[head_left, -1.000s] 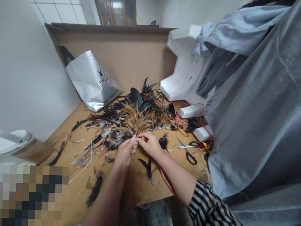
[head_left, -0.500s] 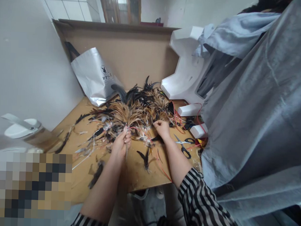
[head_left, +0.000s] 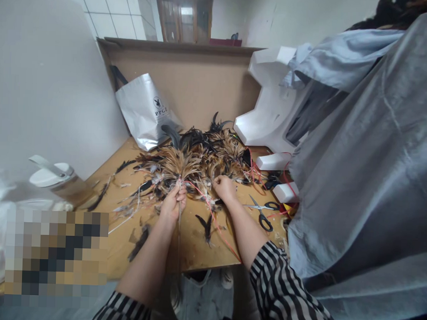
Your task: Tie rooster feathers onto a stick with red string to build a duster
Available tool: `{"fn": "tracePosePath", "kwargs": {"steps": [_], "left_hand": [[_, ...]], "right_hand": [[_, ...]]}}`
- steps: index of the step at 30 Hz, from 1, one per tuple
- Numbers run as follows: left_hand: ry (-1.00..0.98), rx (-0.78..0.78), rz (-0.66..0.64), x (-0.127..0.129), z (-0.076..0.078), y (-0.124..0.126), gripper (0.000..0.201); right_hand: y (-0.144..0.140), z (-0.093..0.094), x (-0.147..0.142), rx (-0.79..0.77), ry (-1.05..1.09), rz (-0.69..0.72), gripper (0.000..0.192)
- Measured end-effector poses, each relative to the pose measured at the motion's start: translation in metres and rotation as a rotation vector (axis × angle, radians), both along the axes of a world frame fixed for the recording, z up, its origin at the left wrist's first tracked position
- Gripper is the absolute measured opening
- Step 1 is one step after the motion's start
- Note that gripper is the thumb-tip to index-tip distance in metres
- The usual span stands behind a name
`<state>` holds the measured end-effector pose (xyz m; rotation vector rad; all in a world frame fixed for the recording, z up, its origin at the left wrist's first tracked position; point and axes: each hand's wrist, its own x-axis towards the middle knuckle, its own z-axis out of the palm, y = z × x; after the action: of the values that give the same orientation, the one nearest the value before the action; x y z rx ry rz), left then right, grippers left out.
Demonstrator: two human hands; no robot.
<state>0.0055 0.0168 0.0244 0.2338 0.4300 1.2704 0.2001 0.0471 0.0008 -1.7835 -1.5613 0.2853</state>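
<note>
Left hand (head_left: 173, 203) clenched on feather bundle (head_left: 176, 165) fanning beyond its knuckles. Right hand (head_left: 224, 188) alongside, pinching red thread (head_left: 214, 220). Scissors (head_left: 264, 212) right of it; table edge (head_left: 210, 265) under both forearms.

bare board (head_left: 196, 245) near front edge, feather heap (head_left: 196, 159) behind, scissors (head_left: 264, 213) and foam blocks (head_left: 281, 174) rightward
</note>
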Motion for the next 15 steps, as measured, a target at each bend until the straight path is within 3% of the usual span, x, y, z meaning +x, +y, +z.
{"fn": "tracePosePath", "kwargs": {"steps": [4, 8, 11, 15], "left_hand": [[0.065, -0.016, 0.060, 0.003, 0.000, 0.000, 0.010], [0.136, 0.003, 0.114, 0.007, -0.001, 0.000, 0.006], [0.168, 0.044, 0.134, 0.009, -0.002, -0.001, 0.002], [0.212, 0.103, 0.130, 0.011, -0.003, -0.003, 0.014]], "right_hand": [[0.004, 0.007, -0.002, 0.137, 0.471, 0.060, 0.014], [-0.005, 0.025, -0.010, 0.226, 0.892, 0.128, 0.021], [-0.019, 0.038, -0.019, 0.305, 0.985, 0.158, 0.023], [-0.036, 0.044, -0.035, 0.330, 0.990, 0.190, 0.025]]}}
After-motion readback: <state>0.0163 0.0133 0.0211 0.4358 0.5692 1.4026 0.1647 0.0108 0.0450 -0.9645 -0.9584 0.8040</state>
